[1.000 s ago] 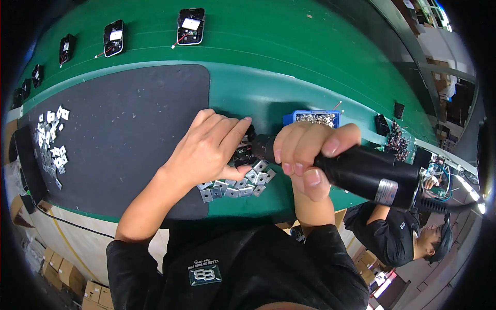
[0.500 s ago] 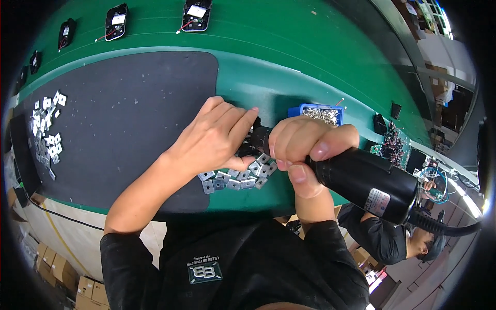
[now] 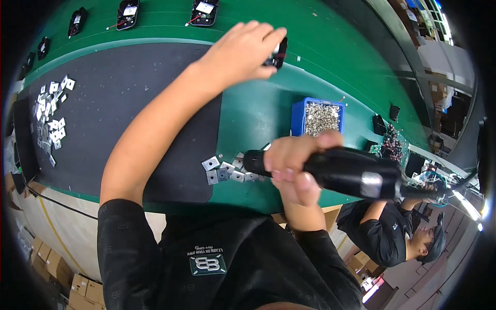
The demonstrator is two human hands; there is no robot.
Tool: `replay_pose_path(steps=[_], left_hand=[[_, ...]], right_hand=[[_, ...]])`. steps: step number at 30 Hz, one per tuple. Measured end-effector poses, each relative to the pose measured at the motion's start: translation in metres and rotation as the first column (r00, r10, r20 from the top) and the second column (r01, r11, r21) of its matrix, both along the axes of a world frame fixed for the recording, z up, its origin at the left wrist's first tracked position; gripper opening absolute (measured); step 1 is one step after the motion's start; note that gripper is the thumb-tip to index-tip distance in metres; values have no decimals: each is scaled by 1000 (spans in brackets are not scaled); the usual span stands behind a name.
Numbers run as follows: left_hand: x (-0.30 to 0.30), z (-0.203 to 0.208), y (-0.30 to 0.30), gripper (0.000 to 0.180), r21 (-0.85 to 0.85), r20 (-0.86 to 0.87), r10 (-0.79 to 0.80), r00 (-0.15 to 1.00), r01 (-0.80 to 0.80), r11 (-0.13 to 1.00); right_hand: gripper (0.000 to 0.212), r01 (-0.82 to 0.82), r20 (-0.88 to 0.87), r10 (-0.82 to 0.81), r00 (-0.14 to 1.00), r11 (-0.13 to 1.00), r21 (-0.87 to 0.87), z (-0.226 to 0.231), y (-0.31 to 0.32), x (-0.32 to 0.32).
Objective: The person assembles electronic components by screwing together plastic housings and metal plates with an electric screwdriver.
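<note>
Stretched out over the far edge of the workbench, my left hand (image 3: 242,51) grips a dark housing (image 3: 280,53), mostly hidden by the fingers. A black electric screwdriver (image 3: 354,173) lies in the closed fist of my right hand (image 3: 295,164), its narrow end pointing left. Beneath that end are several small square metal plates (image 3: 222,174), each with a hole; some are covered by the tool. Beyond my right hand stands a blue bin (image 3: 297,119) filled with silvery screws (image 3: 323,118).
A black mat (image 3: 139,108) covers the left of the bench, with more metal plates (image 3: 51,116) at its far left. Black housings (image 3: 127,14) with red wires sit on the green surface beyond. Dark parts (image 3: 392,147) lie at right, near a co-worker (image 3: 385,232).
My left hand has moved away from me with the housing, off the screwdriver's tip. The screwdriver has swung lower and left, uncovering more of the screw bin.
</note>
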State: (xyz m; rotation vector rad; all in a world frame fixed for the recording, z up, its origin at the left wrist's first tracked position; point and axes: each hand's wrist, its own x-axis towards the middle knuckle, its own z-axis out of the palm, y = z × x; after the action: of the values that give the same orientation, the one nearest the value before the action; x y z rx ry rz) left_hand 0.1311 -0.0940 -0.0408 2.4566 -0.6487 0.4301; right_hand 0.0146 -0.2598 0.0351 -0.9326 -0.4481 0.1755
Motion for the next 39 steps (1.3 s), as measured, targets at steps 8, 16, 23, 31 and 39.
replay_pose_path(steps=[8, 16, 23, 31, 39], left_hand=[[53, 27, 14, 74, 107, -176, 147, 973, -130, 986], [-65, 85, 14, 22, -502, -307, -142, 941, -33, 864], [-135, 113, -11, 20, -492, -437, -200, 877, -47, 869], [-148, 117, -34, 19, -631, -364, -311, 878, 13, 776], [-148, 118, -41, 24, -730, -467, -408, 785, -81, 679]], right_hand=[[49, -52, -42, 47, 998, 991, -127, -15, 16, 0], [56, 70, 28, -72, 997, 995, 71, 52, -18, 26], [52, -182, 360, 118, 926, 972, 150, 90, -47, 47], [47, -192, 400, 61, 915, 936, 294, 100, -69, 39], [48, -258, 383, 188, 904, 956, 139, 99, -80, 42]])
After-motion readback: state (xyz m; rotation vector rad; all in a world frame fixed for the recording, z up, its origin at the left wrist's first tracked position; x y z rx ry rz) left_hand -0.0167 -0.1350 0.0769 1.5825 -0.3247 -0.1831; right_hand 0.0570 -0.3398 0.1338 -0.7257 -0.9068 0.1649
